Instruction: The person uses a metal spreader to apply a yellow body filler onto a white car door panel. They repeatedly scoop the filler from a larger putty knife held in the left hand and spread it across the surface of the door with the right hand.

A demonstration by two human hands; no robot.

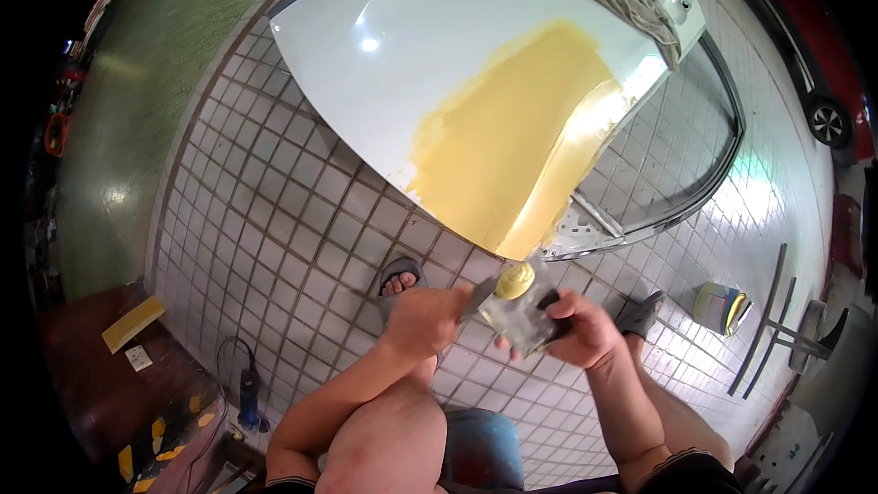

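Note:
A white car door (357, 64) lies in front of me, with a broad area of yellow body filler (512, 119) spread over its panel. Closed around a dark putty knife (481, 295), my left hand (428, 318) is just off the door's near edge. A smeared, greyish mixing plate (519, 318) is in my right hand (583, 329), thumb on its dark side. On that plate sits a lump of yellow filler (515, 281), and the knife blade is right beside it. The fingers under the plate are partly hidden.
A grey rag (622, 2) lies on the door's far right. The door's window frame (732, 128) curves out to the right. An open tin (718, 307) and a metal stand (776, 329) are at the right; a brown table (82, 384) and a blue tool (249, 395) are at the left.

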